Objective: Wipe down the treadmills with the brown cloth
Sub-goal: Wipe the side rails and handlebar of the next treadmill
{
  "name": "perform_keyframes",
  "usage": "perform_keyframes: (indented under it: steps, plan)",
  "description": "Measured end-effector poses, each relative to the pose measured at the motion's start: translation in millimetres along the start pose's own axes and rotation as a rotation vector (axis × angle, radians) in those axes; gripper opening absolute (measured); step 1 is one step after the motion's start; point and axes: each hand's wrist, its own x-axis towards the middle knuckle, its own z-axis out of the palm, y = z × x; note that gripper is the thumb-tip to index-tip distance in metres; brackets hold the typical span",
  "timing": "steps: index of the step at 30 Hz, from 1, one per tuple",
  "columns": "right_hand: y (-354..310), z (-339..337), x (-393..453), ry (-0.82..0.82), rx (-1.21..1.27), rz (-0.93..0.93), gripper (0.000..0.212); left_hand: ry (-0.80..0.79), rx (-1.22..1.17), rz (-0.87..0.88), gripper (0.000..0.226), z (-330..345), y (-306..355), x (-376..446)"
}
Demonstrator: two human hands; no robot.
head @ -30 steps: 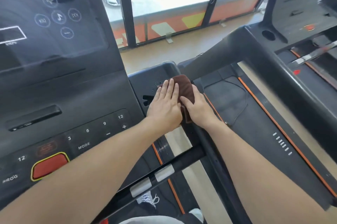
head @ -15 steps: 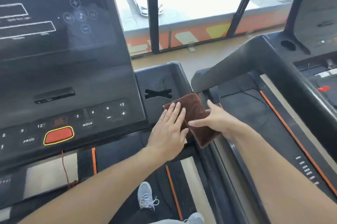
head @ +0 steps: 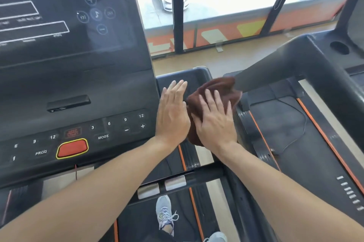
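Note:
The brown cloth point(head: 214, 90) lies bunched on the right-hand tray point(head: 195, 77) of the black treadmill console point(head: 78, 91). My right hand point(head: 214, 121) presses flat on the cloth with its fingers straight and spread. Just left of it, my left hand point(head: 173, 113) rests flat on the tray beside the cloth, fingers straight and together, its edge touching the cloth. The near part of the cloth is hidden under my right hand.
The console carries a red stop button point(head: 72, 148) and number keys. A handlebar with metal sensors point(head: 161, 186) crosses below my arms. A second treadmill point(head: 295, 127) stands to the right, its arm point(head: 275, 68) just above the cloth. Windows lie ahead.
My right hand has moved from the cloth's right edge onto its top and pushed it up the tray, bunching it. My left hand came off the cloth and now lies beside it.

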Motion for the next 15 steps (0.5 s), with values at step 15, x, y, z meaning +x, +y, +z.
perform_keyframes:
  steps: [15]
  plan:
    - [-47.9,8.0,160.7,-0.172,0.05,-0.148,0.06,0.13,-0.188,-0.202,0.057,5.5,1.7,5.8]
